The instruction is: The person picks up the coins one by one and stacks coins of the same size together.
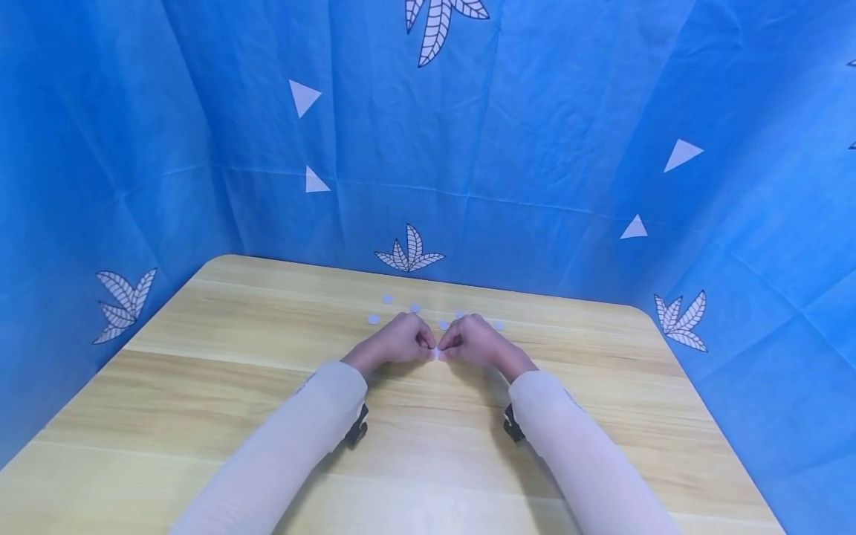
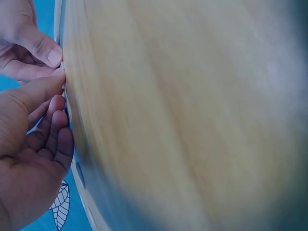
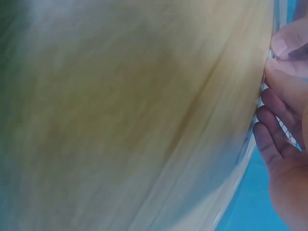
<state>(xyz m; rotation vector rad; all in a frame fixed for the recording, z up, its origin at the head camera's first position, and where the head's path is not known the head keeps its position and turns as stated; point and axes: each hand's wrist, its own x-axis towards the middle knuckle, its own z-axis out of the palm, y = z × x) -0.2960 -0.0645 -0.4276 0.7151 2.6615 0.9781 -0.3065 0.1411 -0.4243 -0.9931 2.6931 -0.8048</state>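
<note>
Fingers (image 1: 428, 343) of the left hand (image 1: 403, 339): bent, thumb and fingertip drawn together, pinching one small white disc (image 1: 437, 354) at its left side. Right hand (image 1: 473, 340): likewise bent, pinching the same disc at its right side; the other fingers curl loosely. Disc: largely covered by the fingertips; whether flat or folded, cannot tell. Loose discs (image 1: 373, 319), six, pale and round: three beyond the pinched disc to the left, three beyond it to the right, the nearest only slightly so. Counter (image 1: 428, 475), pale wood grain: beneath the disc. Sleeves (image 1: 287, 446), two, light-coloured: nearer the person than the disc. Cloth (image 1: 535, 134), blue, printed with leaves and triangles: well beyond the disc.
</note>
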